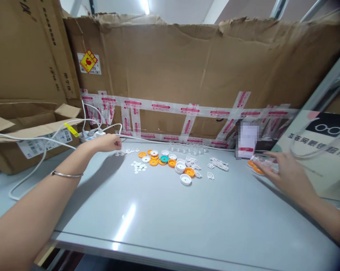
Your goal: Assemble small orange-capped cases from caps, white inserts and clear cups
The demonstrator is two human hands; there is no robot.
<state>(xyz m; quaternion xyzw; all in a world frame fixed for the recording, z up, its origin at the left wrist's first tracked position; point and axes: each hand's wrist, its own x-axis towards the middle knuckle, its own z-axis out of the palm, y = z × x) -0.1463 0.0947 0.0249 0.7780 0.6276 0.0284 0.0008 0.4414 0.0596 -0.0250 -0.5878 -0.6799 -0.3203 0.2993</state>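
Observation:
My left hand (112, 142) is closed above the small white pieces (127, 151) at the back left of the table; what its fingers hold, if anything, is too small to tell. On the right, my right hand (283, 169) reaches over clear plastic pieces (264, 162) and orange discs (257, 170), its fingers extended and apart. Between the hands lie orange rings (189, 172), white round caps (185, 179) and one teal cap (164, 159). Small white discs (138, 166) are scattered to their left, and white cut-out parts (218, 164) to their right.
Clear round pieces (187, 148) line the table's back. A phone (246, 139) leans near a paper bag (313, 150). At the left are an open carton (31, 139), a white cable (43, 150) and a plug (99, 133). A large cardboard box (164, 67) stands behind.

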